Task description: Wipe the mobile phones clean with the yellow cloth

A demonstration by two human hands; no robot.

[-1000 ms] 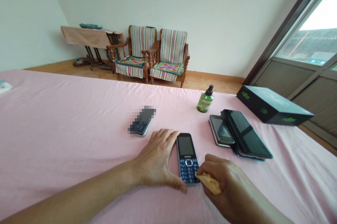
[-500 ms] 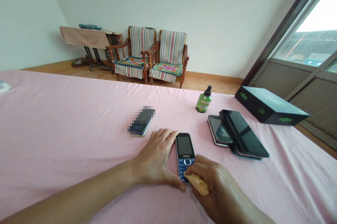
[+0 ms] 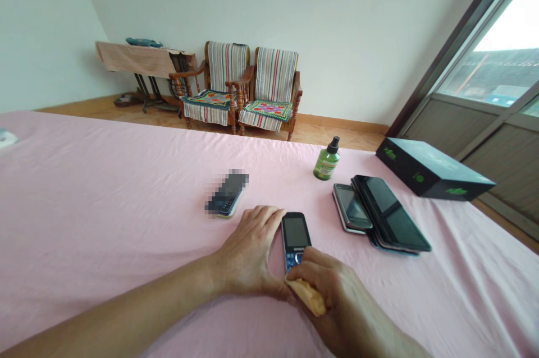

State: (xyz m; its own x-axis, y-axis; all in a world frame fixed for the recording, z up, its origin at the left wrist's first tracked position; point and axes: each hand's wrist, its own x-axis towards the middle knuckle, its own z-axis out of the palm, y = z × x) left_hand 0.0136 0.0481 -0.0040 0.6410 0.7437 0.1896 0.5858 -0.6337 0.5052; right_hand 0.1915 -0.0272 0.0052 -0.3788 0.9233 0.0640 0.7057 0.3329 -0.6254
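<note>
A blue and black keypad phone [image 3: 295, 232] lies face up on the pink sheet. My left hand [image 3: 248, 257] braces it, with fingertips at the upper left corner and the thumb by the lower end. Pinched in my right hand [image 3: 337, 296] is a folded yellow cloth [image 3: 309, 296], pressed on the lower keys. That hand and the cloth hide most of the keypad.
Another phone [image 3: 229, 192], partly pixelated, lies beyond my left hand. On the right are a grey phone [image 3: 352, 206], a stack of larger dark phones [image 3: 389, 212], a green spray bottle [image 3: 327, 164] and a black box [image 3: 433, 170]. Two chairs [image 3: 273, 80] stand beyond the pink sheet [image 3: 105, 195].
My right hand and the cloth have slid a little left and down over the keys, covering more of the lower keypad. My left hand and the phone stay nearly still.
</note>
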